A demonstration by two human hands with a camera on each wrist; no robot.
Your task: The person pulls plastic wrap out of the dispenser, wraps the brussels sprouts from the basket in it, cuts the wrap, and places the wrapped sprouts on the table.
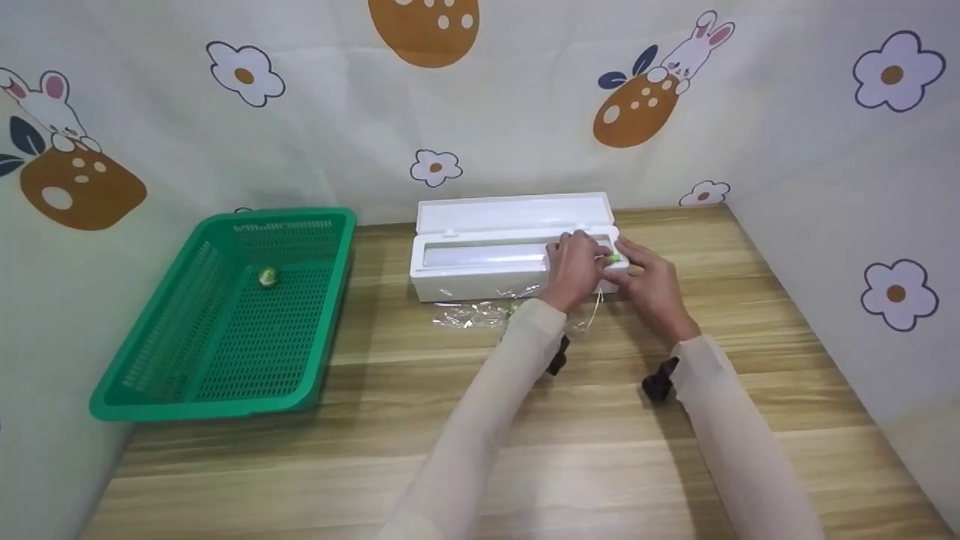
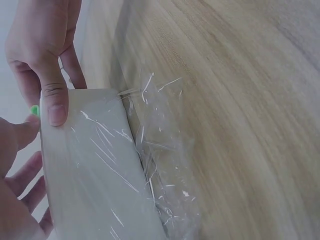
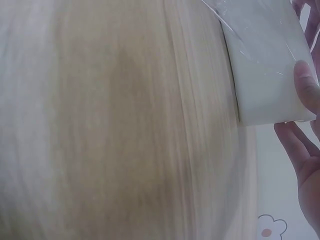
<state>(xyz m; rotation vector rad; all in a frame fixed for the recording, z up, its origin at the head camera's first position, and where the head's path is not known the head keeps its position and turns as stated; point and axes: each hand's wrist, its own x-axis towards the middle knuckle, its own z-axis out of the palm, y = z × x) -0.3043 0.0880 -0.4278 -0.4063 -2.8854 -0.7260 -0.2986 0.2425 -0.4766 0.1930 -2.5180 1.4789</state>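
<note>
A white cling film dispenser stands against the wall with its lid up and the roll in its trough. My left hand is over the right part of the trough, its fingertips at a small bright green slide cutter. With my right hand I grip the dispenser's right end, thumb on the front face and fingers at the end and back. Clear cling film hangs down the front and lies crumpled on the table. A bit of green shows by the film, partly hidden by the left sleeve.
On the left is a green plastic basket with one small round pale-green vegetable inside. The wood-grain table meets a patterned cloth wall at the back and sides.
</note>
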